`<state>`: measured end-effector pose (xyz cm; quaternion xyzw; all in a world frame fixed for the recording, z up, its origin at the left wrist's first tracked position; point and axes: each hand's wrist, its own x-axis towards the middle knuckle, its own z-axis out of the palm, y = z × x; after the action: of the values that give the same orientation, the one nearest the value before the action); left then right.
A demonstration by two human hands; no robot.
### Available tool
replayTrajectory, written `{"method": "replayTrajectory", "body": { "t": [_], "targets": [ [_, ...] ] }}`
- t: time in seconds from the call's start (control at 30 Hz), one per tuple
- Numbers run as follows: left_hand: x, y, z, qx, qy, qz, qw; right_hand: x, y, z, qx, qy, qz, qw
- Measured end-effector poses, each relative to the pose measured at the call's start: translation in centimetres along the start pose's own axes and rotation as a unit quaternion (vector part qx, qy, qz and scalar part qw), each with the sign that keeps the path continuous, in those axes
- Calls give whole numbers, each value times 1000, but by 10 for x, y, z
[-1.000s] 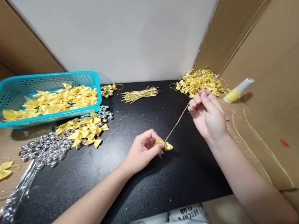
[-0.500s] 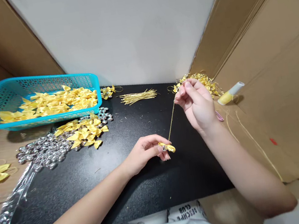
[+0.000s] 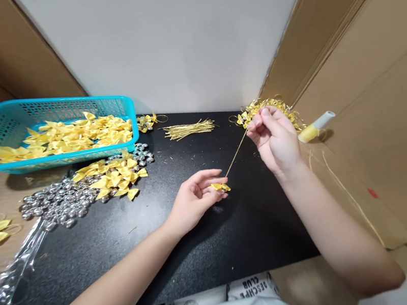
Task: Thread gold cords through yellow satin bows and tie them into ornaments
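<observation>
A small yellow ribbon bow (image 3: 220,187) rests at the fingertips of my left hand (image 3: 199,194), pinched by the thumb and partly hidden by the fingers. From the bow a thin gold cord (image 3: 236,153) runs taut up and to the right. The cord's upper end is pinched between the thumb and fingers of my right hand (image 3: 275,136), which is raised above the black table (image 3: 187,248). Behind that hand lies a heap of finished-looking yellow bows with gold loops (image 3: 247,113).
A blue basket (image 3: 50,159) of yellow bows stands back left. Before it lie silver beads (image 3: 60,201) and loose bows (image 3: 118,176). Gold cord pieces (image 3: 190,129) lie at the back middle. A yellow-and-white roll (image 3: 315,127) is at right, near cardboard walls (image 3: 371,69).
My right hand has moved slightly right, pulling the cord to a lower slant. My left hand has shifted a little up and left with the bow, its fingers straighter.
</observation>
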<state>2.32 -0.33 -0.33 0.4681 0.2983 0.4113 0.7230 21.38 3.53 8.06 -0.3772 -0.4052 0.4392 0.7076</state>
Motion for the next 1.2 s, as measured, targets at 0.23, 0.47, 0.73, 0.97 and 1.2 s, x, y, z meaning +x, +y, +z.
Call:
{"method": "replayTrajectory", "body": {
  "t": [0.23,0.47,0.73,0.97,1.2],
  "targets": [
    [1,3,1,-2,-11,-31,999,2,-2,4,8,1,-6,1000],
    [-2,4,0,-1,-12,-75,997,17,-6,-5,22,27,-1,999],
    [-1,5,-1,9,-17,-102,995,31,-4,-22,-6,55,15,998],
    [-2,3,3,0,-27,-104,994,42,8,-30,11,79,39,996],
    [-3,1,0,30,-39,-59,997,40,13,-27,2,71,43,997]
  ]
}}
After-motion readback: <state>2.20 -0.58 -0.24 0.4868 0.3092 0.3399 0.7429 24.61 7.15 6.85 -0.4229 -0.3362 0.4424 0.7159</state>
